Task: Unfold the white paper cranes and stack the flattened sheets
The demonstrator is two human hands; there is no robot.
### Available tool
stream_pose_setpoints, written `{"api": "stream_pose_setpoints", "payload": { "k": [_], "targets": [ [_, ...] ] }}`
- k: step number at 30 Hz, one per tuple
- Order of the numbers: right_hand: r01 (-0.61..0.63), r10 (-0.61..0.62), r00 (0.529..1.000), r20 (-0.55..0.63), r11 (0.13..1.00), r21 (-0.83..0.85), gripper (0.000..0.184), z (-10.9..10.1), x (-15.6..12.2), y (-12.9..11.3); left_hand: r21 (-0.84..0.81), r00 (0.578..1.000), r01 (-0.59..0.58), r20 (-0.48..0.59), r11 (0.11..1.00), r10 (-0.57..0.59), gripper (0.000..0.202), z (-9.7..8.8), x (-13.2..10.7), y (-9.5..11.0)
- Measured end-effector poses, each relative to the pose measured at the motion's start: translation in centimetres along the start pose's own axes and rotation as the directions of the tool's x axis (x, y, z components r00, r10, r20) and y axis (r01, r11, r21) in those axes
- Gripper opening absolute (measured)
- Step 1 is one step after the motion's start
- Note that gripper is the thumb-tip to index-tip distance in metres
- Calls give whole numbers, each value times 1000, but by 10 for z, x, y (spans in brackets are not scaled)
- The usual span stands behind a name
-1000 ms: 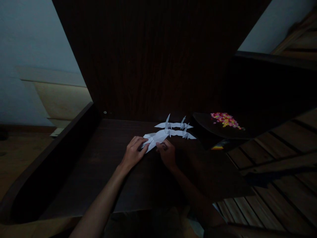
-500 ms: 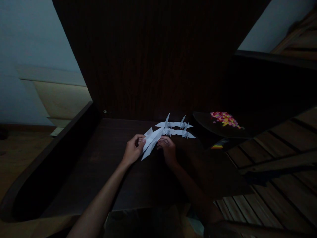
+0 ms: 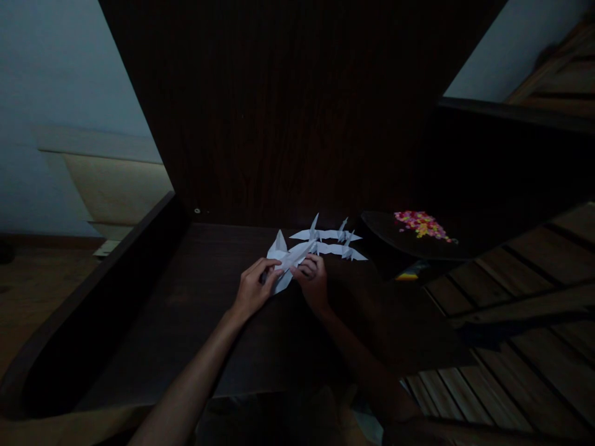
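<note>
Between my two hands is a white folded paper crane (image 3: 279, 246), its flaps partly spread. My left hand (image 3: 255, 284) pinches its left side between thumb and fingers. On the opposite side, my right hand (image 3: 312, 279) grips the paper, with the thumb on top and the other fingers curled. Parts of the folds are hidden behind my fingers. Just beyond my right hand stand more white paper cranes, one (image 3: 329, 235) in the back row and another (image 3: 335, 249) in the front row, with wings outstretched.
All of this is on a dark wooden desk (image 3: 186, 322) with a tall back panel (image 3: 297, 111) and a raised left side (image 3: 116, 297). Small pink, red and yellow pieces (image 3: 424, 224) lie on a dark raised surface at right. Wooden slats (image 3: 525, 359) show beyond the desk's right edge.
The held paper has turned, and one pointed flap now stands up at its far left. My right thumb and fingers have closed onto the paper. The standing cranes have not moved.
</note>
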State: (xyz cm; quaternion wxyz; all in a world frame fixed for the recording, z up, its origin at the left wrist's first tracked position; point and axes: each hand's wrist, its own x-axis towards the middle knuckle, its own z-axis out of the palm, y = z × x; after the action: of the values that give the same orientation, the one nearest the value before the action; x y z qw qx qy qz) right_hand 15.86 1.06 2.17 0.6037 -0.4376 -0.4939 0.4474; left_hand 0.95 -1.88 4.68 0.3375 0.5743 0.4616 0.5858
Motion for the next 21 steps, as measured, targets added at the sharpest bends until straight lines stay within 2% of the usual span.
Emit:
{"api": "stream_pose_setpoints", "payload": {
  "k": [3, 7, 16, 18, 21],
  "targets": [
    [-13, 13, 1000, -4, 999, 32, 40, -3, 1, 0, 84, 997, -72, -10, 994, 73, 24, -1, 1, 0],
    [23, -23, 1000, -22, 1000, 5, 33, -4, 1, -2, 136, 996, -66, -50, 989, 73, 37, -2, 2, -2],
    [152, -155, 988, -28, 985, -81, 20, -2, -5, -1, 380, 966, -245, 20, 892, 257, 34, -1, 1, -12],
    [179, -185, 982, -43, 978, -107, 20, -2, -7, 0, 390, 962, -258, 14, 884, 274, 32, -1, 0, -13],
    [212, -220, 975, -26, 960, -181, 17, -4, -8, 1, 404, 969, -215, -22, 889, 244, 33, -3, -1, -16]
  ]
}}
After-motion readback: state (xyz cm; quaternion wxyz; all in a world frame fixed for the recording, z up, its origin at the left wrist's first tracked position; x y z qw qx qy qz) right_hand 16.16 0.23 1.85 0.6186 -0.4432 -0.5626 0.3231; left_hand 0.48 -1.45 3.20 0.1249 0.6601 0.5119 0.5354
